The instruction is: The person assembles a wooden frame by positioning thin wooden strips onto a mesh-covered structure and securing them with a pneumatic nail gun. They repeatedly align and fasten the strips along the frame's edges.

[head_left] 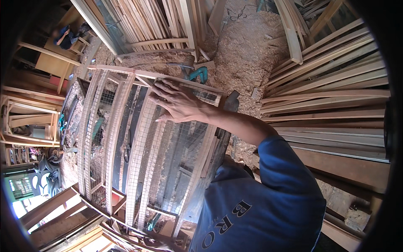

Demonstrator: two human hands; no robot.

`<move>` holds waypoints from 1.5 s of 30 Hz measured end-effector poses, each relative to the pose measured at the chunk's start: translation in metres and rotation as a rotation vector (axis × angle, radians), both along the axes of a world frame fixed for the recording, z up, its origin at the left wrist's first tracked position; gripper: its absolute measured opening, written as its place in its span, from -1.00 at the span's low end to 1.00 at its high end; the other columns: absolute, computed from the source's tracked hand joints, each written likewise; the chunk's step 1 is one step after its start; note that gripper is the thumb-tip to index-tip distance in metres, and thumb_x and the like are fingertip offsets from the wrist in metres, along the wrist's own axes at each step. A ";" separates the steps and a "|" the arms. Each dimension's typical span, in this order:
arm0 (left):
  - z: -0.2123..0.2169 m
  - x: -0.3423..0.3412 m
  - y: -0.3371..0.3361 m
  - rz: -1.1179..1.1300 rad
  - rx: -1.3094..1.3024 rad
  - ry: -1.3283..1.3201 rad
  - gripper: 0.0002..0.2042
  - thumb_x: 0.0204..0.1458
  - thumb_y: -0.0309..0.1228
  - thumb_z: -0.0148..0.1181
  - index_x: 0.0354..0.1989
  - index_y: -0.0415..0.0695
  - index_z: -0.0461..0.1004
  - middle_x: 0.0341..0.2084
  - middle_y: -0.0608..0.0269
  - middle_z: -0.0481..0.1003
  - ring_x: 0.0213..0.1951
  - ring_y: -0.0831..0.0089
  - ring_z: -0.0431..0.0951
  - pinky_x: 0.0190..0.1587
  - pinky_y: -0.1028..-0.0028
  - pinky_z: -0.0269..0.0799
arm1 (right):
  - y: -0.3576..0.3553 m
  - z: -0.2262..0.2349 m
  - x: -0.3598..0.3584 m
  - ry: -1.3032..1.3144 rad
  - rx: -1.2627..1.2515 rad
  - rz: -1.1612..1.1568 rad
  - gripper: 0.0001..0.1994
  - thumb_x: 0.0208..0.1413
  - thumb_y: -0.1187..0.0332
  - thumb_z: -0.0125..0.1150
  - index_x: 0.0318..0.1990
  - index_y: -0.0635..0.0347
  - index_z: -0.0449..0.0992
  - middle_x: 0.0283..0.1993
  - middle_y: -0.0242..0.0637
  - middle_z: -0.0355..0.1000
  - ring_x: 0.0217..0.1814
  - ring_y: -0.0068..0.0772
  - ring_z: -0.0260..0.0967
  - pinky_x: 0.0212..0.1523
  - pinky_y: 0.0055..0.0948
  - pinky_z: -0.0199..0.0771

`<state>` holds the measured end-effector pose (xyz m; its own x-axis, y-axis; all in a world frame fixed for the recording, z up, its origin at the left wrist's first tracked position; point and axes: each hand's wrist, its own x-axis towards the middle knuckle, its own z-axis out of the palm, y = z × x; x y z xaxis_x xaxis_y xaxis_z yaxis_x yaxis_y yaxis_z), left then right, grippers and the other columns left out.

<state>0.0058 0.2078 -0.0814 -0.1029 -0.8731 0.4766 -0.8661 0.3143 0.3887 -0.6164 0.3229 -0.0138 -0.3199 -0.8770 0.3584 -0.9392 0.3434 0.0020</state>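
Observation:
A long wooden slatted frame (111, 138) with wire mesh stretched over it lies in front of me. My right hand (180, 103) rests palm down at its top end, on a slat and the mesh, fingers somewhat spread and the thumb apart. In the shade by the lower edge is my left hand (157, 242), beside the frame's other end; its fingers are too dark to make out. Just past the frame's upper rail, close to my right hand, sits a teal-handled tool (198, 74). Through the mesh, dark boards and shavings show.
Wood shavings (247, 42) cover the floor beyond the frame. Long wooden strips (327, 92) are stacked on the right, with more strips (155, 21) standing at the top. Wooden frames (31, 122) stand on the left. Another person (66, 38) is at the far upper left.

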 end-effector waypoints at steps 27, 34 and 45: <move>0.072 -0.017 0.031 0.090 0.451 0.628 -0.54 0.27 -0.52 0.15 0.35 -0.11 0.31 0.18 0.02 0.41 0.16 0.30 0.49 0.13 0.41 0.48 | -0.011 0.036 -0.002 -0.261 0.048 0.088 -0.35 0.36 0.14 0.12 0.51 0.15 0.12 0.57 0.03 0.02 0.63 0.04 -0.11 0.57 -0.15 -0.04; 0.075 -0.017 0.025 -0.003 0.428 0.698 -0.42 0.22 -0.27 0.28 0.37 -0.12 0.24 0.02 0.04 0.54 -0.20 0.37 0.64 -0.20 0.42 0.55 | -0.023 0.051 -0.016 -0.235 0.267 0.017 -0.28 0.40 -0.04 0.02 0.56 0.10 0.01 0.62 -0.05 -0.09 0.66 0.00 -0.17 0.59 -0.12 -0.07; 0.064 -0.013 0.023 0.047 0.465 0.692 -0.38 0.18 -0.22 0.35 0.35 -0.11 0.24 0.07 -0.12 0.54 0.01 0.06 0.65 -0.02 0.19 0.61 | -0.079 0.167 0.199 0.289 0.301 0.583 -0.31 0.19 0.22 0.33 0.45 0.17 0.25 0.57 -0.02 0.04 0.60 0.05 -0.01 0.59 -0.07 0.00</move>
